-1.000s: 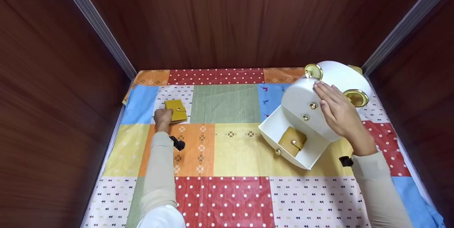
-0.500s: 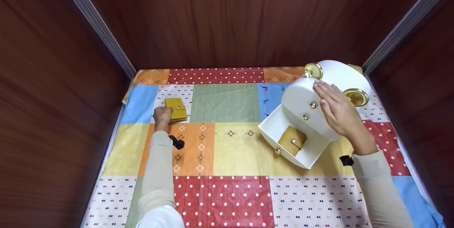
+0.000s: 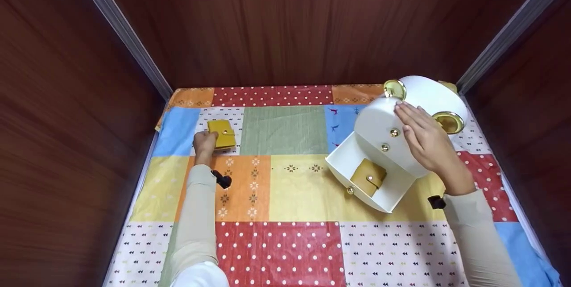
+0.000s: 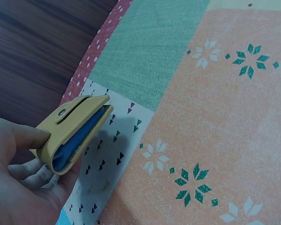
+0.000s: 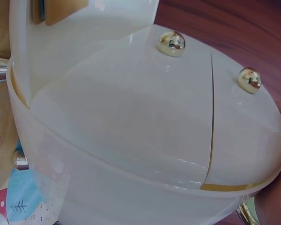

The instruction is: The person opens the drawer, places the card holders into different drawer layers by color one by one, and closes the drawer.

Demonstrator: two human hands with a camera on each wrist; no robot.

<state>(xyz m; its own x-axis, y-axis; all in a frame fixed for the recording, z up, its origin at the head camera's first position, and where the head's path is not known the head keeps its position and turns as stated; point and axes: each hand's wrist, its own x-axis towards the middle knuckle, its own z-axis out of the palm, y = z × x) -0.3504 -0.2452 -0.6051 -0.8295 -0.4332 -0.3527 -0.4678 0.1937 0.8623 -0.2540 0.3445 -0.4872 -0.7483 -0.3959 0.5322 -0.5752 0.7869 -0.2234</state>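
My left hand (image 3: 205, 144) pinches a yellow snap-strap wallet (image 3: 225, 139) between thumb and fingers at the left of the cloth. In the left wrist view the wallet (image 4: 75, 124) stands tilted over its shadow, blue showing between its covers. Far to the right, my right hand (image 3: 426, 144) rests with extended fingers on top of a white drawer box (image 3: 379, 119) with gold knobs. Its lower drawer (image 3: 403, 184) is pulled out, and a second, tan wallet (image 3: 366, 173) lies inside. In the right wrist view the box front (image 5: 122, 112) fills most of the picture.
Behind the box top stands a white oval piece (image 3: 430, 93), with gold-rimmed round parts (image 3: 448, 122) near it. A patchwork cloth (image 3: 285, 189) covers the table. Dark wooden panels (image 3: 285, 28) enclose the back and both sides.
My left hand has shifted slightly away from me, raising the yellow wallet a little. The right hand, the box and the tan wallet in the drawer have stayed in place.
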